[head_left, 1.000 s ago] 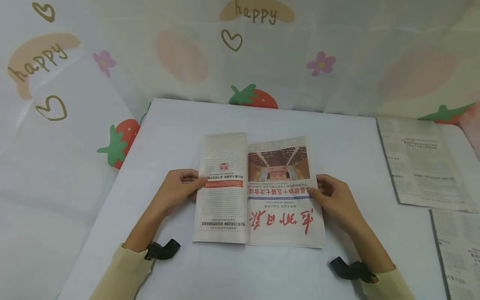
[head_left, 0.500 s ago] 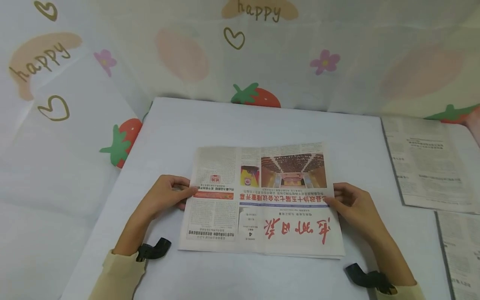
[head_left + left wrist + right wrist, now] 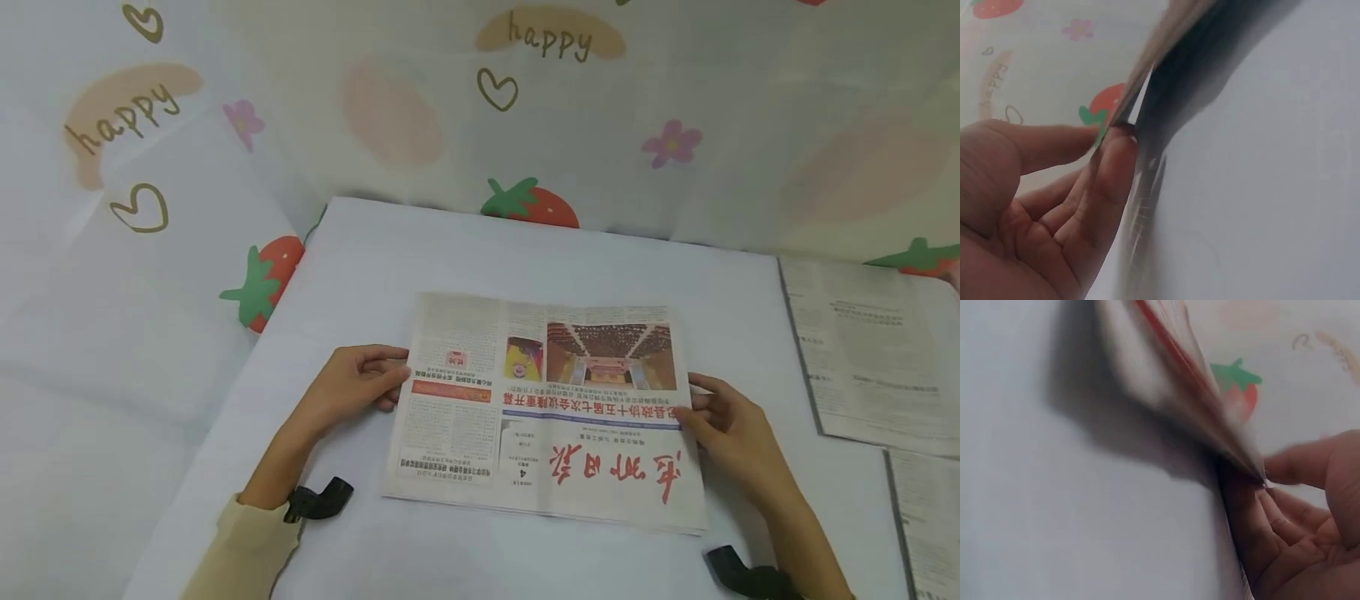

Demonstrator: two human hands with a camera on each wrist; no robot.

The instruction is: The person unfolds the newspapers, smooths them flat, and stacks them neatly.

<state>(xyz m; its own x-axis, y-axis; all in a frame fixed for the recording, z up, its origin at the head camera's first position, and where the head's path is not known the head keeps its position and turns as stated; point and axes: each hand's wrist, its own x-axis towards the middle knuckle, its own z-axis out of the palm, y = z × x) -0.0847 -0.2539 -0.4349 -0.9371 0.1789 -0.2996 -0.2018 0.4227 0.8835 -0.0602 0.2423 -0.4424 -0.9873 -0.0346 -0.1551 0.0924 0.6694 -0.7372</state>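
A folded newspaper (image 3: 517, 433) with red headline characters and a colour photo of a hall lies spread between the two hands, its print upside down in the head view. The left hand (image 3: 356, 383) pinches its left edge between thumb and fingers. At the opposite edge the right hand (image 3: 731, 429) pinches the paper with thumb on top. In the left wrist view the newspaper's edge (image 3: 1147, 69) sits between thumb and forefinger, lifted off the white surface. The right wrist view shows the paper's layered edge (image 3: 1179, 381) raised too, casting a shadow.
Beneath everything is a white table (image 3: 465, 250). On its right side lie a folded newspaper (image 3: 870, 350) and a second one (image 3: 930, 517) nearer the front, cut off by the frame. A patterned cloth backdrop (image 3: 420, 167) rises behind the table. Black wrist cameras (image 3: 321, 500) sit on both wrists.
The hands have drawn apart, opening the newspaper from a narrow fold-over to one flat, wider sheet with a second picture showing. The head view has shifted slightly.
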